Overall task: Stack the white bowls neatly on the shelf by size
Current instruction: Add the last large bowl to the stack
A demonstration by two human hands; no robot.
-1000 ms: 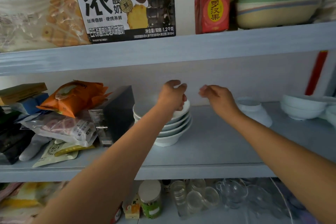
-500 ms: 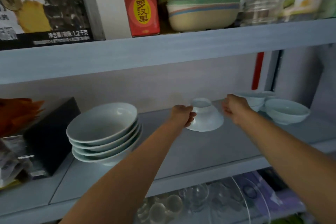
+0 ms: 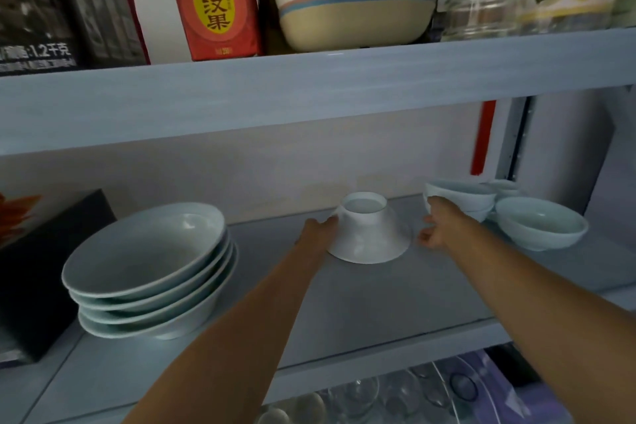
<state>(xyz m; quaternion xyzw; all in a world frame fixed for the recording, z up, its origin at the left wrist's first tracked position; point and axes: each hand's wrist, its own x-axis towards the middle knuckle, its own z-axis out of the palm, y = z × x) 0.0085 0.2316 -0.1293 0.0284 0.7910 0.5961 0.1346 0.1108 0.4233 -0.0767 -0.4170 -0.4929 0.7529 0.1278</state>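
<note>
One white bowl (image 3: 370,234) stands upside down mid-shelf on the grey shelf (image 3: 344,303). My left hand (image 3: 318,231) touches its left side with the fingertips. My right hand (image 3: 438,224) hovers just right of it, fingers loosely curled and holding nothing, in front of a short stack of small white bowls (image 3: 461,200). A single small bowl (image 3: 540,227) sits upright further right, with another one (image 3: 506,184) behind it. At the left stands a stack of several large shallow bowls (image 3: 148,268).
A black box (image 3: 41,268) stands left of the large stack. The upper shelf board (image 3: 309,96) hangs low overhead, carrying a red carton (image 3: 210,0) and coloured bowls (image 3: 354,10). Clear glasses (image 3: 361,396) fill the shelf below. A side panel (image 3: 564,155) closes the right end.
Both hands left the large stack and moved right to the upside-down bowl. My left hand now touches its side, and my right hand has come down beside it.
</note>
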